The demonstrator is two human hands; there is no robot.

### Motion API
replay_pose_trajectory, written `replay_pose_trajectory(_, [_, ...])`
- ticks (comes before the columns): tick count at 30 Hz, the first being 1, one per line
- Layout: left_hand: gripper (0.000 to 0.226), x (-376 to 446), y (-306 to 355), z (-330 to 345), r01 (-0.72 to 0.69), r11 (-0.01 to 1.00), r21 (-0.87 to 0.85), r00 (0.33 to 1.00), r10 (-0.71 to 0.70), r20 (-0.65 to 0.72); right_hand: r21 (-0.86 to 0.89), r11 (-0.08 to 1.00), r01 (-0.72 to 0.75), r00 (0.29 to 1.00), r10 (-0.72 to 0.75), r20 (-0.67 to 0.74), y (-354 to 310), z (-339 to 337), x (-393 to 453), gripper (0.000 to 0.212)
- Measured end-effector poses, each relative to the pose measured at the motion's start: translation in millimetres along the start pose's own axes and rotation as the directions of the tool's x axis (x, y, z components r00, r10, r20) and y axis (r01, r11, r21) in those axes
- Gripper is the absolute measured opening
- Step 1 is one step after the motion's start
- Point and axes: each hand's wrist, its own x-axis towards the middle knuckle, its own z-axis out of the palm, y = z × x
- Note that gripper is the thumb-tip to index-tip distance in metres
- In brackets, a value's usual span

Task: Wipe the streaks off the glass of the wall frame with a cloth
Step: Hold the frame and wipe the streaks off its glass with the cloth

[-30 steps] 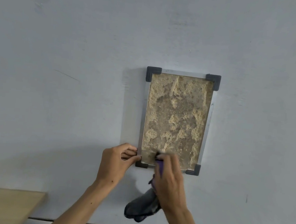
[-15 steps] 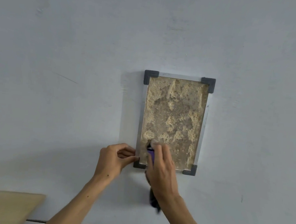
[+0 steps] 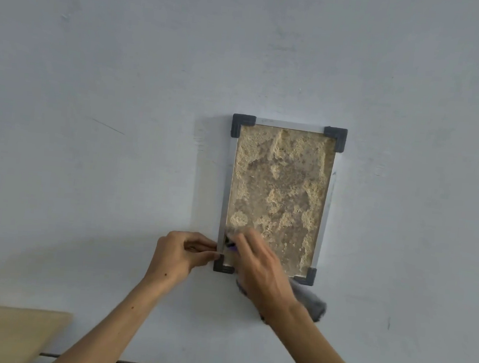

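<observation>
From the head camera, the wall frame (image 3: 280, 198) hangs on a pale blue wall (image 3: 125, 82), with dark plastic corner caps and a silver rim. The left hand (image 3: 180, 256) pinches the frame's lower left edge between thumb and curled fingers, steadying it. The right hand (image 3: 259, 266) presses a grey cloth (image 3: 310, 303) against the lower left of the glass (image 3: 281, 185); its fingers curl over the cloth, whose loose end hangs below the frame's bottom right corner.

The likely trouble is the frame swinging or lifting off its hanging point if the rubbing pushes sideways harder than the pinch resists. The dangling cloth end could also snag a corner cap.

No container shows here; a wooden board (image 3: 4, 334) sits at lower left.
</observation>
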Motion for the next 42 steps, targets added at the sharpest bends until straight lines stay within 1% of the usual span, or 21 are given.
replay_pose_trajectory(3, [0.020,-1,1,-1,0.029,0.999,-0.021,0.999,-0.028,0.035,0.010,1.000,0.024,0.992,-0.025,0.125,-4,11,-20,0.045])
replay_pose_trajectory(7, [0.020,-4,3,0,0.008,1.000,0.016,1.000,-0.009,0.020,-0.015,0.999,0.037,0.991,-0.035,0.130,-2,1,-9,0.035])
replay_pose_trajectory(9, [0.017,-4,3,0,-0.001,1.000,0.017,1.000,0.000,0.006,-0.022,1.000,-0.001,0.999,0.001,0.034,0,-11,8,0.039])
replay_pose_trajectory(12, [0.014,-5,4,1,-0.012,1.000,0.010,1.000,0.012,-0.004,-0.047,0.993,-0.105,0.971,0.092,-0.219,11,-37,41,0.039])
replay_pose_trajectory(14, [0.014,-5,3,1,-0.014,1.000,0.013,1.000,0.014,-0.005,-0.072,0.989,-0.130,0.957,0.106,-0.270,21,-47,52,0.035])
replay_pose_trajectory(16, [0.013,-4,3,0,-0.014,1.000,0.020,1.000,0.014,-0.015,-0.108,0.989,-0.099,0.976,0.075,-0.202,22,-43,41,0.039])
replay_pose_trajectory(18, [0.013,-3,3,2,-0.014,0.999,0.043,1.000,0.015,-0.021,-0.114,0.991,-0.066,0.995,0.056,-0.082,17,-32,12,0.048])
replay_pose_trajectory(21, [0.016,-4,4,4,-0.012,0.998,0.066,0.999,0.014,-0.034,-0.094,0.996,0.005,0.993,0.007,0.118,13,-23,-24,0.056])
replay_pose_trajectory(22, [0.016,-4,4,4,-0.016,0.997,0.075,0.999,0.019,-0.036,-0.106,0.994,0.037,0.989,-0.021,0.149,15,-25,-27,0.055])
replay_pose_trajectory(24, [0.016,-3,5,4,-0.035,0.994,0.106,0.999,0.039,-0.030,-0.113,0.992,0.048,0.993,-0.034,0.116,22,-33,-18,0.045])
replay_pose_trajectory(26, [0.013,-2,5,4,-0.053,0.989,0.135,0.998,0.057,-0.025,-0.119,0.993,-0.022,1.000,0.020,-0.022,31,-44,4,0.037])
replay_pose_trajectory(28, [0.012,-2,5,5,-0.068,0.986,0.154,0.997,0.073,-0.027,-0.151,0.983,-0.103,0.988,0.083,-0.132,39,-53,24,0.037])
replay_pose_trajectory(30, [0.011,-1,5,6,-0.076,0.981,0.176,0.996,0.082,-0.030,-0.171,0.978,-0.123,0.981,0.094,-0.168,40,-53,27,0.042])
replay_pose_trajectory(32, [0.012,-1,4,7,-0.079,0.974,0.210,0.995,0.089,-0.036,-0.149,0.987,-0.063,0.994,0.049,-0.101,35,-47,9,0.050])
replay_pose_trajectory(34, [0.013,0,2,9,-0.083,0.964,0.254,0.994,0.098,-0.046,-0.141,0.990,0.002,0.999,0.004,0.043,30,-41,-15,0.056])
replay_pose_trajectory(35, [0.012,-1,3,10,-0.089,0.955,0.282,0.993,0.108,-0.054,-0.139,0.990,0.015,0.994,0.000,0.106,28,-41,-24,0.054])
replay_pose_trajectory(36, [0.011,-2,3,11,-0.092,0.943,0.321,0.991,0.118,-0.064,-0.135,0.991,0.014,0.992,0.003,0.126,29,-42,-31,0.047])
replay_pose_trajectory(37, [0.010,-4,5,13,-0.088,0.924,0.372,0.989,0.126,-0.079,-0.105,0.994,-0.013,0.995,0.023,0.096,29,-45,-34,0.037])
replay_pose_trajectory(39, [0.015,-11,12,19,-0.048,0.872,0.486,0.980,0.135,-0.145,0.084,0.980,-0.178,0.984,0.179,0.003,25,-56,-34,0.020])
replay_pose_trajectory(41, [0.023,-20,22,27,-0.034,0.830,0.556,0.964,0.175,-0.202,0.312,0.880,-0.358,0.924,0.381,-0.014,19,-69,-27,0.022])
replay_pose_trajectory(42, [0.024,-26,30,32,-0.071,0.838,0.541,0.958,0.208,-0.196,0.381,0.823,-0.422,0.891,0.453,0.010,17,-76,-25,0.023])
